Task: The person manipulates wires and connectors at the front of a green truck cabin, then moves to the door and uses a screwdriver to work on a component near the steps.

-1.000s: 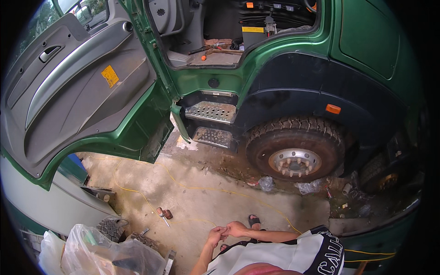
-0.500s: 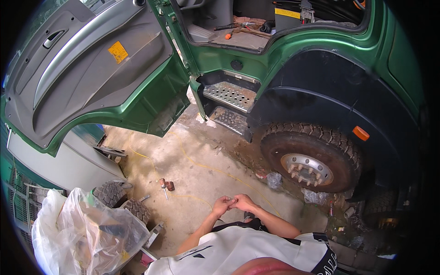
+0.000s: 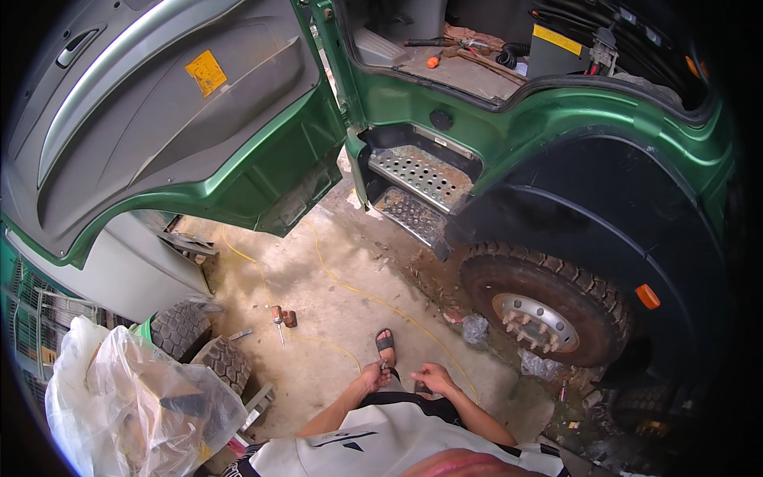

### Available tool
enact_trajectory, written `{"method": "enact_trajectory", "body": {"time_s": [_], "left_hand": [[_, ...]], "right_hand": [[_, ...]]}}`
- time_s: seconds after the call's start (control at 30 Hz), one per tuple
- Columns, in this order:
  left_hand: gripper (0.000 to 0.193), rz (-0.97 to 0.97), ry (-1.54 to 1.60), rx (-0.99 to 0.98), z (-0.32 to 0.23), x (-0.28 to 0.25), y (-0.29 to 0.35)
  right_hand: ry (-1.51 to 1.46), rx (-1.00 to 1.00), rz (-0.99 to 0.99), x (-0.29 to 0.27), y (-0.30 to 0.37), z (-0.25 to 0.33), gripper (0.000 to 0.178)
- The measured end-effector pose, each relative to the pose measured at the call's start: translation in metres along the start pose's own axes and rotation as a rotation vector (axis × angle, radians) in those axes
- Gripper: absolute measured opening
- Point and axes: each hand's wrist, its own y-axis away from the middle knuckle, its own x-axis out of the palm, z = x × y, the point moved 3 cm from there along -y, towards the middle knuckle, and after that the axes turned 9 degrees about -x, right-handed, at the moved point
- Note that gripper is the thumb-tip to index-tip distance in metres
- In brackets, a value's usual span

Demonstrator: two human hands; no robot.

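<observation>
My left hand [image 3: 372, 377] is closed in front of my waist, with a small greyish thing, too small to name, at its fingertips. Just to its right, my right hand [image 3: 434, 378] is held with curled fingers; whether anything is in them is hidden. The hands are apart and touch nothing else. Below them show my sandalled foot [image 3: 385, 343] and the concrete floor [image 3: 350, 314]. Ahead stands a green truck with its door [image 3: 238, 171] swung wide and two metal steps [image 3: 425, 176] under the cab opening.
A drill-like tool with a long bit [image 3: 279, 318] lies on the floor near a yellow cord [image 3: 362, 291]. Right is a large wheel [image 3: 548, 306] under a black fender [image 3: 588, 199]. Left are a plastic-wrapped bundle [image 3: 143, 405] and tyres [image 3: 181, 327]. Hand tools [image 3: 477, 60] lie in the cab.
My hands, together before, have come apart, the right moving rightward. My foot has come into view, and the whole view has shifted a little nearer the truck.
</observation>
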Motion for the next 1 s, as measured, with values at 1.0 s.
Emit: {"method": "enact_trajectory", "body": {"time_s": [1.0], "left_hand": [[0.025,-0.148,-0.069,0.262,-0.308,-0.045,-0.095]], "right_hand": [[0.833,-0.849,-2.083,-0.306,-0.048,0.389,0.019]]}}
